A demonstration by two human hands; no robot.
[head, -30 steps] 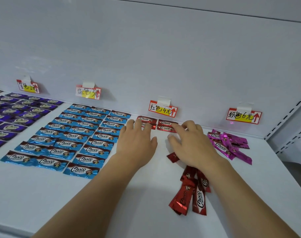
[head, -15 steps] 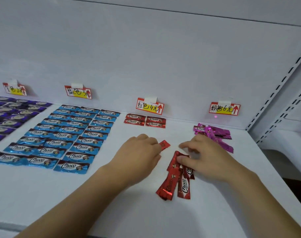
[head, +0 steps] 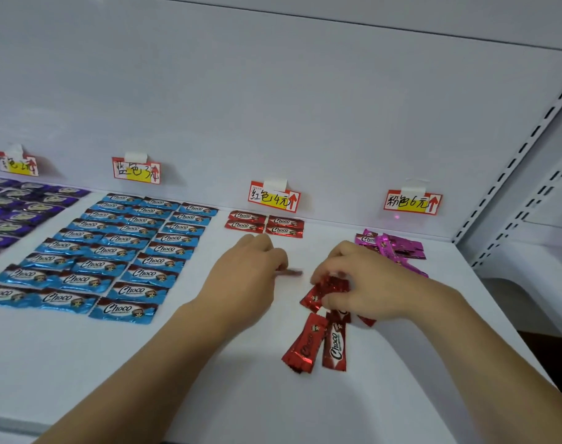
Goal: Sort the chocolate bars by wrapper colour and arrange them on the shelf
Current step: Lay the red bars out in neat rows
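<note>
Chocolate bars in red wrappers (head: 318,341) are lying in a loose heap on the white shelf (head: 81,379), just in front of me and to the right of centre. I am gripping one crinkled red bar (head: 326,288) from the top of that heap with my right hand (head: 366,283), fingers curled round it. My left hand (head: 250,274) is also curled, pinching another red bar (head: 290,273) that is showing only as a blurred streak past the fingertips.

Judging progress: four red bars (head: 265,223) are already sitting flat in a neat two-by-two block at the back, just under the red price label (head: 274,197). The heap and the two bars in my hands are still waiting to join them. To the left, the blue bars (head: 113,254) are looking finished, laid in tidy rows beneath their own label (head: 136,170). Further left, purple bars (head: 20,213) are lying in rows too, partly cut off by the frame edge. To the right, the pink bars (head: 391,248) are still sitting in a jumbled pile near the pink label (head: 412,202), not yet arranged. So I am judging the work to be somewhat past halfway.

The red bars are small, flat and glossy, foil-like, with crimped ends and a white "Choco" script on a dark band.
</note>
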